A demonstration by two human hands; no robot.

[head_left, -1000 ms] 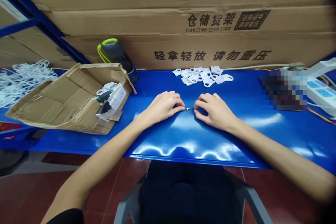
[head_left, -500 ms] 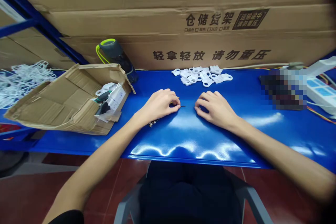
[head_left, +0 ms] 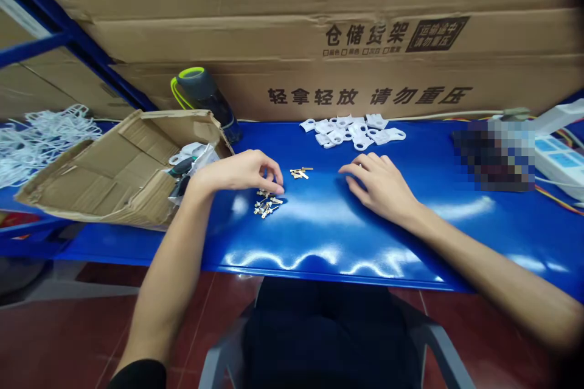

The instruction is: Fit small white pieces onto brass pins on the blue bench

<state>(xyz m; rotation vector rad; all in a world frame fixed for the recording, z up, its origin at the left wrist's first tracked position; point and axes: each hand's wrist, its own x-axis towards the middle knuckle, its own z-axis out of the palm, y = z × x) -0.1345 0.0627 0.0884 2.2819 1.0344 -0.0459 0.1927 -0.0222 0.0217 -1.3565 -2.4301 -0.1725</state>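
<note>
My left hand (head_left: 249, 171) hovers at the edge of a loose pile of small brass-coloured metal pieces with pale ends (head_left: 267, 206). Its thumb and index finger curve toward each other with a slight gap, and nothing shows between them. Right of it lies a smaller group of thin brass-coloured pieces (head_left: 300, 174), between my two hands. My right hand (head_left: 381, 185) rests low over the blue table, thumb and index finger apart. A tiny pale spot shows by its fingers; what it is I cannot make out.
White plastic pieces with round holes (head_left: 356, 130) lie along the back. At left stand an open cardboard box (head_left: 109, 176) with tools and a bag, and a dark bottle (head_left: 207, 100). White loops (head_left: 45, 140) lie far left. A power strip (head_left: 559, 158) sits at right.
My left hand has moved left, away from the middle, and no thin metal piece sticks out of its fingers now. Both brass groups are uncovered. My right hand's fingers have straightened a little.
</note>
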